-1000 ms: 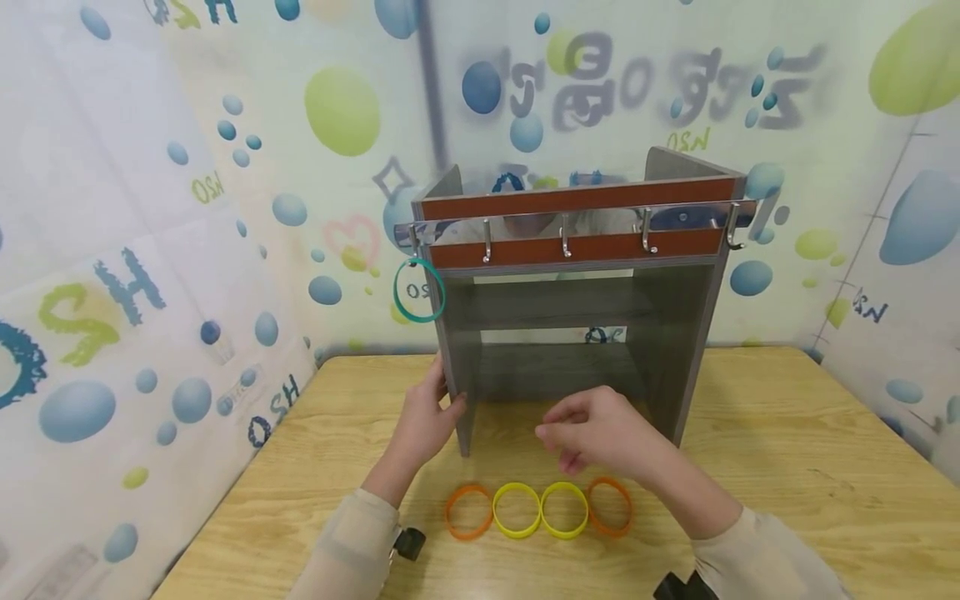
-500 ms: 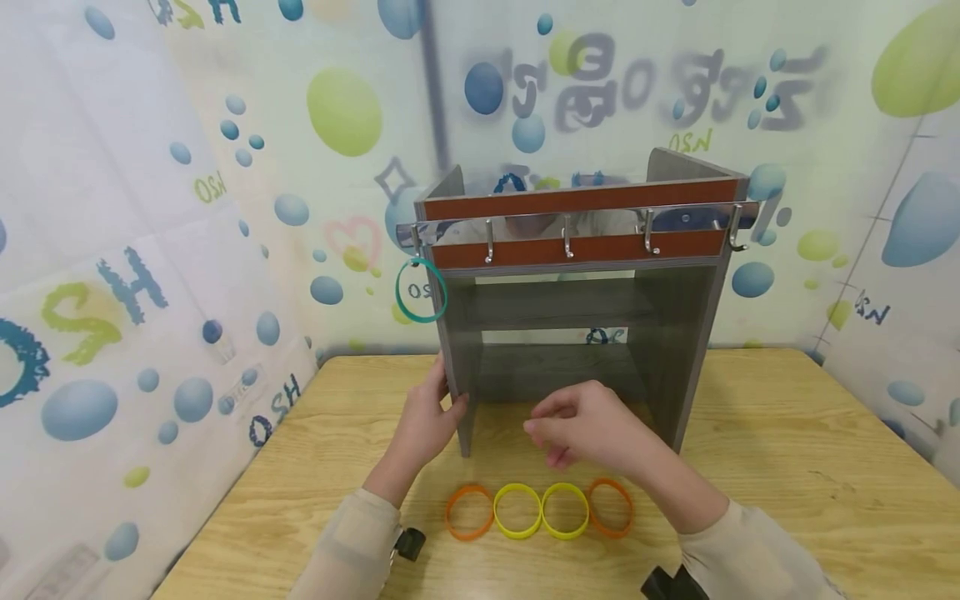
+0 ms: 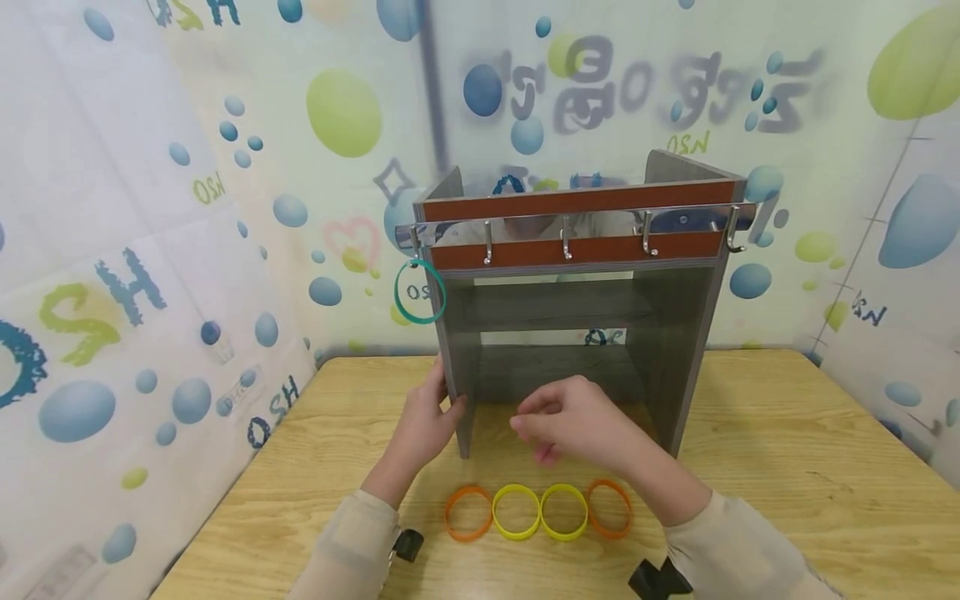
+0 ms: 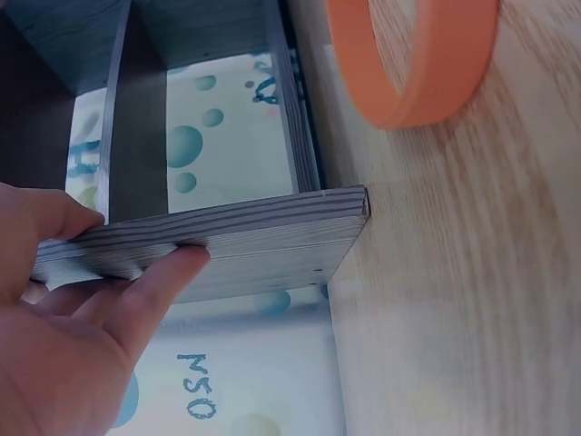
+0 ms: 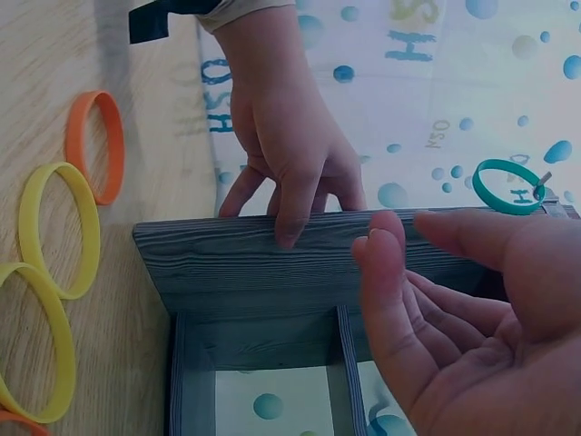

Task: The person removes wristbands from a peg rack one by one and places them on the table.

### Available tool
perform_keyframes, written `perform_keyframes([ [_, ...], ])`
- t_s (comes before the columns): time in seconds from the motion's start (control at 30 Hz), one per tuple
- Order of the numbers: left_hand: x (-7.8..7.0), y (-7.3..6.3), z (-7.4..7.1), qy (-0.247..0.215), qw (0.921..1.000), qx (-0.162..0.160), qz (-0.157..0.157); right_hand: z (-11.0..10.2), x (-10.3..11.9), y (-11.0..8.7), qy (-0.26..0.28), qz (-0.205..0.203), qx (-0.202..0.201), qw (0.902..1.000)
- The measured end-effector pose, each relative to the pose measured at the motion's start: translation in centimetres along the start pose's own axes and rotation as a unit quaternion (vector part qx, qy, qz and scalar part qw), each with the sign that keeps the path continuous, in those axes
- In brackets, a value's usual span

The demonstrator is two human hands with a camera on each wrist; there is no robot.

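My left hand (image 3: 423,421) grips the left side panel (image 3: 459,367) of a grey wooden shelf; the left wrist view shows the thumb and fingers on opposite faces of the board. From the leftmost hook of the metal hook rail (image 3: 525,229) hangs a teal wristband (image 3: 397,298). My right hand (image 3: 581,425) hovers before the shelf's lower opening, fingers loosely bent and holding nothing; in the right wrist view its thumb and forefinger stand apart. Below it on the table lie an orange wristband (image 3: 468,538), two yellow wristbands (image 3: 517,536) and another orange wristband (image 3: 611,534), in a row.
The shelf stands on a wooden table (image 3: 787,467), its rail of several hooks facing me across a red-brown front board (image 3: 577,198). Behind and to the sides hangs a patterned cloth backdrop (image 3: 262,108). Black wrist cameras (image 3: 408,544) sit at both sleeves.
My right hand has drifted left and slightly up in front of the shelf. The left hand keeps its hold on the panel, and the wristbands lie as before.
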State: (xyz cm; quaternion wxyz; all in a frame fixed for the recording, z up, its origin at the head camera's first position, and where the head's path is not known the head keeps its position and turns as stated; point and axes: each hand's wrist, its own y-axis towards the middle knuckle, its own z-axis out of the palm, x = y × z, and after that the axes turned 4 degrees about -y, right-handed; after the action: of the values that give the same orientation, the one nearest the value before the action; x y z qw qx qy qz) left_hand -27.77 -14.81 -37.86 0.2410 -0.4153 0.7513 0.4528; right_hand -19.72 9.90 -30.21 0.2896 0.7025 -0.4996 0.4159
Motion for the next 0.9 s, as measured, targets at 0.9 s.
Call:
perform_keyframes([
  [0.9, 0.3, 0.0, 0.1, 0.016, 0.9995, -0.006, 0.028, 1.5, 2.4, 2.0, -0.004, -0.002, -0.023, 0.9997],
])
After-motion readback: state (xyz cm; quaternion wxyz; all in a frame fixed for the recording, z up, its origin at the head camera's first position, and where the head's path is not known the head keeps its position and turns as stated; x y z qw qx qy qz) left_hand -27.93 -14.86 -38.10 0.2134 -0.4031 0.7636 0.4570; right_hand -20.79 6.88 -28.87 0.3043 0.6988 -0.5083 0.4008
